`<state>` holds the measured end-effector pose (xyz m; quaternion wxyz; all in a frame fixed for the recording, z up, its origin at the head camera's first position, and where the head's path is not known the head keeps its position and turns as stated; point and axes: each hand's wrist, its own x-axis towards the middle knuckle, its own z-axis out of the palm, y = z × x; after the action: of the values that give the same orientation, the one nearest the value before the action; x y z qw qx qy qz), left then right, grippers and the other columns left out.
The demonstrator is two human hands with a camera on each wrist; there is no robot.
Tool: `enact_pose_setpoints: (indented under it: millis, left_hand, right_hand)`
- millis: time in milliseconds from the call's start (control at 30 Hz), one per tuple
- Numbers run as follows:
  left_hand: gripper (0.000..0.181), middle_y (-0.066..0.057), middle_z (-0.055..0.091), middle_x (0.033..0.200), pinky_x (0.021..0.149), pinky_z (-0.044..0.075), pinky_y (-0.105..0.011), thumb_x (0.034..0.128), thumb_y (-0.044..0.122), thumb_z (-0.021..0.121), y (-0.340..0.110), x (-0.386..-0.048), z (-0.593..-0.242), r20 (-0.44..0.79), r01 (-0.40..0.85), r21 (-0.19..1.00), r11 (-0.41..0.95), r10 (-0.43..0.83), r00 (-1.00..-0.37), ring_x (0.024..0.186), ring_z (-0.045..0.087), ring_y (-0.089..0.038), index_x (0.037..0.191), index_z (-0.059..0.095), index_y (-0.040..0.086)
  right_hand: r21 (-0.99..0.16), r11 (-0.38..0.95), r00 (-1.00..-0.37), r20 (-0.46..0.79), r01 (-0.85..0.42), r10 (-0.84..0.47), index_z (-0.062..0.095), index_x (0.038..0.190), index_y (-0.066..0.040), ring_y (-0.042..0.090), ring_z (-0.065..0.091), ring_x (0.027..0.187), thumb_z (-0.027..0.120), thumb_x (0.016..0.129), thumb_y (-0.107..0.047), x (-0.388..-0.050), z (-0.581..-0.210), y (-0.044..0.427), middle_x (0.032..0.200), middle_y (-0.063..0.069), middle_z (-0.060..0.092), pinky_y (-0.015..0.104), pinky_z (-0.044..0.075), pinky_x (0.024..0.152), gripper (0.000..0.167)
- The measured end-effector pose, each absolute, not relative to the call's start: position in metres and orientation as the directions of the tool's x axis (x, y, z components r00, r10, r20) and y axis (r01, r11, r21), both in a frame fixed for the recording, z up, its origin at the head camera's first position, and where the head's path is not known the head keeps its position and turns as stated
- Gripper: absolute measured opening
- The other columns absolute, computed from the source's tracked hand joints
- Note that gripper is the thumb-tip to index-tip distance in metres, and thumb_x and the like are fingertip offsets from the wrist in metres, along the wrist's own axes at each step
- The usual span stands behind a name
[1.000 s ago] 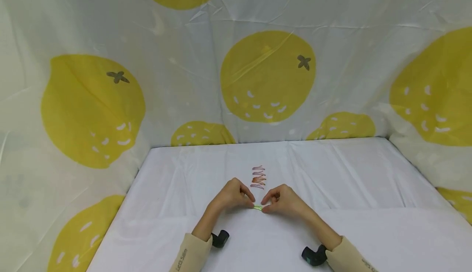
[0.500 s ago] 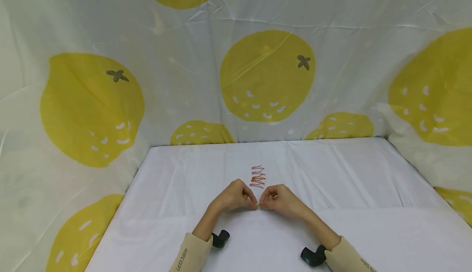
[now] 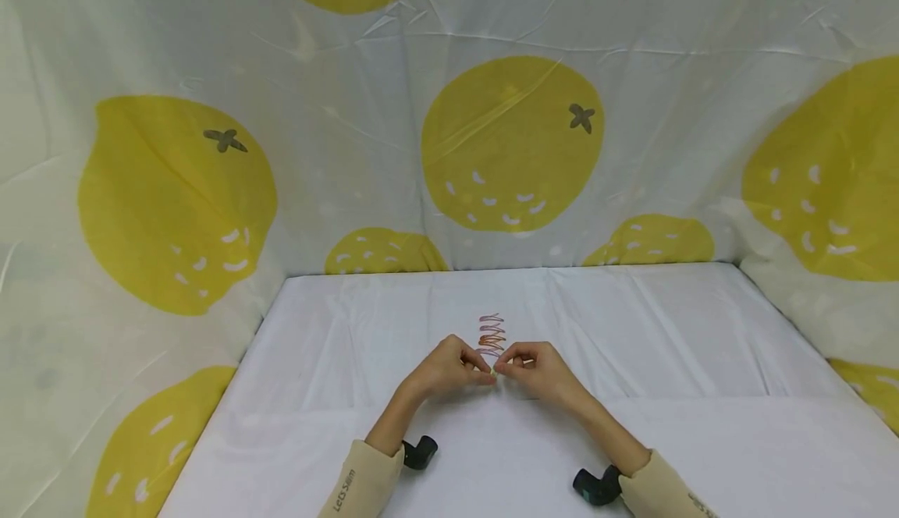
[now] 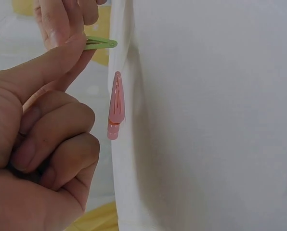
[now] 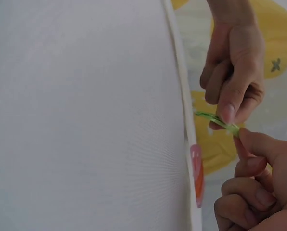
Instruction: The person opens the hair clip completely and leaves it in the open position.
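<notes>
A green snap hair clip [image 4: 101, 44] is held off the white table between my two hands. My left hand [image 3: 449, 368] pinches it between thumb and forefinger, the other fingers curled in. At the clip's other end, my right hand [image 3: 542, 371] pinches with thumb and forefinger; in the right wrist view the green clip [image 5: 212, 117] slants between both sets of fingertips. From the head, the fingers hide most of it. Just beyond the hands lies a column of several pink and orange hair clips [image 3: 492, 329]. A pink clip [image 4: 117, 98] fronts that column in the left wrist view.
A white cloth [image 3: 674, 331] covers the table, with some creases. Behind and at the sides hang curtains [image 3: 337, 136] printed with yellow lemons. A black wrist camera [image 3: 420, 453] sits at the left wrist and another black camera [image 3: 597, 487] at the right one.
My hands have come closer together around the green clip, hiding more of it from the head. Both then moved forward, nearer the column of clips, which has stayed put.
</notes>
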<state>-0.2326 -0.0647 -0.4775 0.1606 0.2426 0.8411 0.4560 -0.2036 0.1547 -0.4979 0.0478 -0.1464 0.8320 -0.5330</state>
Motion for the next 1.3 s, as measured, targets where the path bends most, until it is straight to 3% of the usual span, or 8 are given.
enact_pose_setpoints:
  millis: [200, 400, 567, 733, 1000, 1300]
  left_hand:
    - [0.010, 0.008, 0.062, 0.067, 0.053, 0.032, -0.020, 0.0846, 0.018, 0.086, -0.066, -0.233, -0.476, -0.059, 0.217, 0.857, 0.468, 0.507, -0.860, 0.060, 0.042, -0.006, 0.084, 0.084, 0.008]
    - [0.011, 0.007, 0.057, 0.064, 0.052, 0.031, -0.021, 0.0855, 0.018, 0.085, -0.066, -0.235, -0.476, -0.024, 0.232, 0.872, 0.431, 0.511, -0.859, 0.056, 0.039, -0.006, 0.087, 0.084, 0.007]
    - [0.011, 0.006, 0.065, 0.074, 0.054, 0.031, -0.021, 0.0869, 0.020, 0.084, -0.067, -0.236, -0.477, 0.007, 0.207, 0.895, 0.395, 0.451, -0.893, 0.060, 0.040, -0.007, 0.088, 0.084, 0.009]
    - [0.016, 0.004, 0.072, 0.086, 0.058, 0.034, -0.022, 0.0869, 0.022, 0.085, -0.068, -0.236, -0.476, 0.003, 0.144, 0.939, 0.313, 0.411, -0.912, 0.065, 0.043, -0.008, 0.092, 0.084, 0.008]
    - [0.019, 0.008, 0.044, 0.059, 0.055, 0.027, -0.022, 0.0836, 0.022, 0.087, -0.069, -0.237, -0.474, -0.006, 0.108, 0.960, 0.259, 0.402, -0.916, 0.058, 0.034, -0.008, 0.094, 0.083, 0.007]
    - [0.018, 0.006, 0.065, 0.069, 0.067, 0.039, -0.024, 0.0864, 0.022, 0.085, -0.075, -0.241, -0.475, -0.019, 0.085, 0.964, 0.253, 0.385, -0.923, 0.071, 0.047, -0.009, 0.095, 0.082, 0.006]
  right_hand:
    - [-0.914, 0.368, -0.964, 0.080, -0.173, -0.255, 0.077, 0.093, -0.007, 0.002, 0.047, 0.058, 0.078, 0.094, -0.022, -0.205, -0.499, 0.155, 0.070, -0.005, 0.055, 0.018, 0.038, 0.055, 0.015]
    - [-0.927, 0.328, -0.955, 0.084, -0.179, -0.284, 0.076, 0.096, -0.003, 0.002, 0.045, 0.055, 0.076, 0.095, -0.019, -0.204, -0.496, 0.154, 0.071, -0.002, 0.051, 0.018, 0.034, 0.053, 0.016]
    - [-0.913, 0.359, -0.951, 0.082, -0.191, -0.299, 0.078, 0.102, -0.006, 0.003, 0.055, 0.070, 0.074, 0.097, -0.023, -0.205, -0.499, 0.156, 0.086, 0.003, 0.069, 0.019, 0.043, 0.062, 0.018]
    - [-0.909, 0.347, -0.912, 0.076, -0.228, -0.402, 0.076, 0.103, -0.003, 0.004, 0.057, 0.074, 0.070, 0.098, -0.018, -0.204, -0.502, 0.157, 0.086, 0.002, 0.069, 0.021, 0.048, 0.068, 0.017]
    - [-0.909, 0.320, -0.885, 0.098, -0.266, -0.455, 0.074, 0.098, -0.004, 0.005, 0.058, 0.079, 0.069, 0.099, -0.014, -0.205, -0.503, 0.157, 0.095, 0.012, 0.070, 0.020, 0.049, 0.071, 0.011]
    - [-0.924, 0.330, -0.933, 0.070, -0.195, -0.354, 0.070, 0.102, -0.002, 0.012, 0.059, 0.065, 0.068, 0.100, -0.015, -0.206, -0.494, 0.163, 0.094, 0.009, 0.064, 0.019, 0.046, 0.066, 0.013]
